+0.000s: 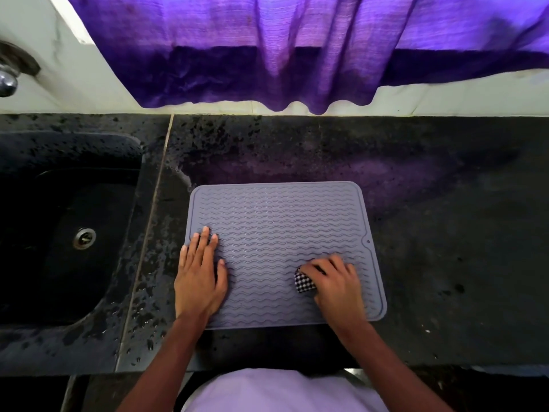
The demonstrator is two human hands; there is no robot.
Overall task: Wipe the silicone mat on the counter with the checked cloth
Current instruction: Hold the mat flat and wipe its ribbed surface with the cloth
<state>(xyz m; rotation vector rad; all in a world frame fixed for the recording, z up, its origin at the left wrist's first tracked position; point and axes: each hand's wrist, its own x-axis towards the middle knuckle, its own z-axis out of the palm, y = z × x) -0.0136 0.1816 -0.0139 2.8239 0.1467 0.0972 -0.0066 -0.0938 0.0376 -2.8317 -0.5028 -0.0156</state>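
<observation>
Pale lilac garment (279, 391) of the person at the lower edge, with both bare forearms reaching forward over the black stone counter (445, 233). Grey silicone mat (282, 221), wave-ribbed, lies flat on the counter just right of the dark sink (68, 227), its near edge close to the counter's front.

Left hand (199, 278): palm down on the mat's near-left corner, fingers straight and slightly spread, gripping nothing; it appears to pin the mat in place.

Right hand (335, 281): fingers curled round the bunched checked cloth (304, 281), which pokes out on the thumb side and presses on the mat's near-right quarter.

Step in hand, by judgement: the wiping stroke itself, worked at the near-right part of the mat. No marks show how much of the mat is already wiped.

The next move probably calls for firm downward pressure and strokes along the ribs, carried to the far edge and left side, with the left hand shifted so that its corner can be reached.

Surroundings: water droplets (142, 307) on the strip beside the sink; purple curtain (267, 40) hanging behind; metal tap (9, 78) at far left.
</observation>
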